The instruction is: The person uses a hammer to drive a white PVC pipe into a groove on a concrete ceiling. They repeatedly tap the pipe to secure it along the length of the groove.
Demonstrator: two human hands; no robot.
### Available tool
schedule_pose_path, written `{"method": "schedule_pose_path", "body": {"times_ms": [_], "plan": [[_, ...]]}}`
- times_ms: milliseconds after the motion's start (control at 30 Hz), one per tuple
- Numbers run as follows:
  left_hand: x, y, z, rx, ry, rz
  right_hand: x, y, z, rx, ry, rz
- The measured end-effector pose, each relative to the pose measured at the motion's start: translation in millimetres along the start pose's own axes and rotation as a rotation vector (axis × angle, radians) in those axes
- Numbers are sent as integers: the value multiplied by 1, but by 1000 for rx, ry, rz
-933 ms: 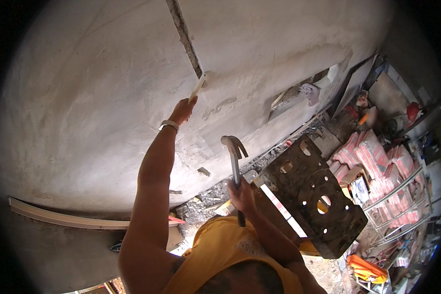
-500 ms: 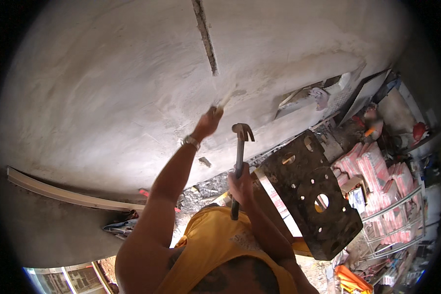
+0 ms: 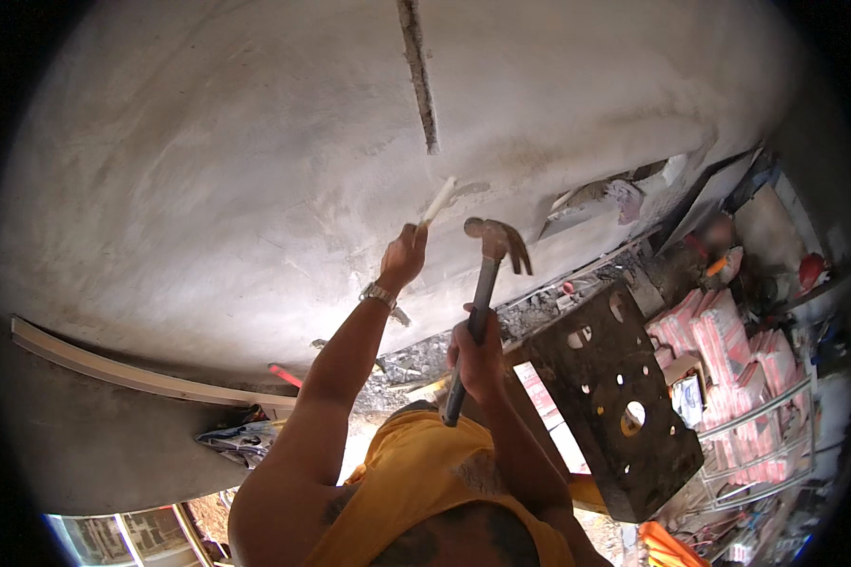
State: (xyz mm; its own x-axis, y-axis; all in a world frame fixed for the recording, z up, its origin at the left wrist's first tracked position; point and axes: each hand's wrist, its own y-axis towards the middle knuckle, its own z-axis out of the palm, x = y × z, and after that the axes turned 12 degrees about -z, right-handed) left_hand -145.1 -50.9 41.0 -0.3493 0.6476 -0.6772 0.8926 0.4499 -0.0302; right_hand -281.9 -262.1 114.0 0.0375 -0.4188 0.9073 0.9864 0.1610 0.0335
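My left hand [image 3: 405, 251] is closed on a pale, narrow chisel-like bar [image 3: 442, 197], held up at the plastered wall [image 3: 227, 170] a little below the lower end of a rough vertical groove [image 3: 416, 76]. My right hand [image 3: 478, 359] grips a claw hammer [image 3: 490, 274] by its dark handle, the metal head raised just right of the bar and not touching it. Whether the bar's tip touches the plaster cannot be told. A grey watch sits on my left wrist.
Right of me stands a dark holed board [image 3: 596, 359]. Beyond it are pink-and-white bags [image 3: 719, 340] and a metal frame [image 3: 756, 416]. A recessed opening [image 3: 572, 208] is cut in the wall. Rubble [image 3: 407, 364] lines its foot; a long curved-looking rail [image 3: 132, 364] runs at left.
My left hand has moved down and right with the bar, away from the groove's end. The hammer has risen and shifted right, its head tilting rightward. The view has shifted too.
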Motion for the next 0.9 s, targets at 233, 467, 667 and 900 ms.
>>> {"method": "schedule_pose_path", "body": {"times_ms": [233,467,667,900], "plan": [[-32,63,6,-56,-157,-37,11,35,19,-58,-105,-79],[-31,91,28,-37,-357,3,-3,66,16,-75,-419,-142],[-19,96,36,-5,-499,9,25,105,69,-8,-426,-582],[-21,99,45,-28,-491,51,-49,210,49,-83,-862,-982]]}}
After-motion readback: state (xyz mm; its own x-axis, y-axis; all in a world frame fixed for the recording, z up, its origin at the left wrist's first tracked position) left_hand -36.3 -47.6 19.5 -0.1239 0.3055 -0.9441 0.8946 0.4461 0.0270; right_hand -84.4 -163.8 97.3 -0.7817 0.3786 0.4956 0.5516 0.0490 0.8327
